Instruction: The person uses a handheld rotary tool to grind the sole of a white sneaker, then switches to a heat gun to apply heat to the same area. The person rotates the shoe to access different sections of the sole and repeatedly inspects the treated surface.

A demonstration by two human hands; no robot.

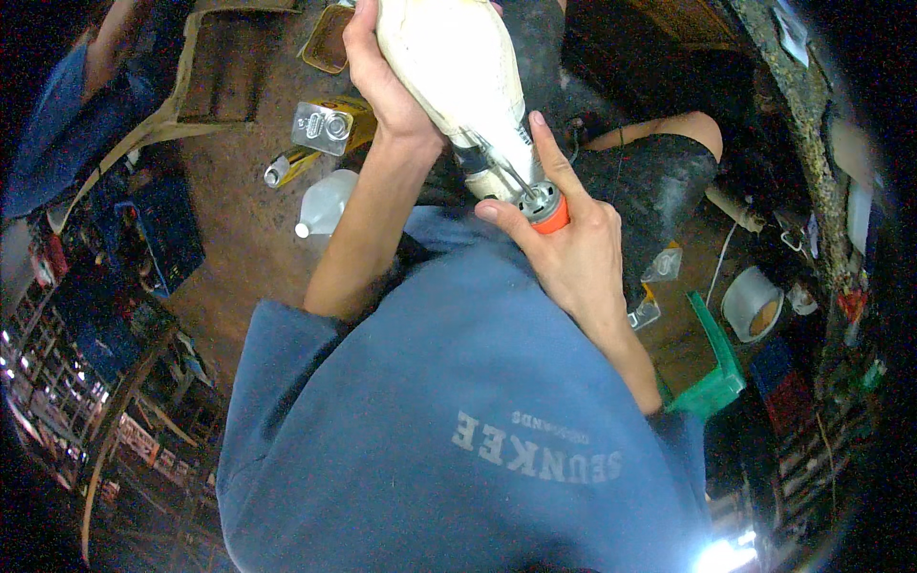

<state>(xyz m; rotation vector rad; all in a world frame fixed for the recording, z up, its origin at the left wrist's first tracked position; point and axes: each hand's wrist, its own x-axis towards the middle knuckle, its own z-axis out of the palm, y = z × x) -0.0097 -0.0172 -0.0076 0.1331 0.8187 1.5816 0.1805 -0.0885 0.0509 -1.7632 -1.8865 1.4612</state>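
Observation:
A large, pale, rounded piece (449, 59) spans the top middle of the head view, narrowing toward me with dark bands near its lower end. I cannot make out its exact kind. My left hand (394, 81) grips its left side, fingers partly hidden behind it. At the narrow end, my right hand (578, 224) holds a round grey and orange part (546, 210) between thumb and stretched forefinger. A thin metal rod (516, 172) runs along the pale piece into the grey face. Whether the round part is joined to the pale piece is unclear.
Left of my forearm lie a translucent white jug (328, 202), a clear plastic package (323, 127) and a yellow tube (289, 166). To the right are a green plastic piece (712, 377) and a roll of clear tape (753, 304). Another person's knee (702, 134) is close by.

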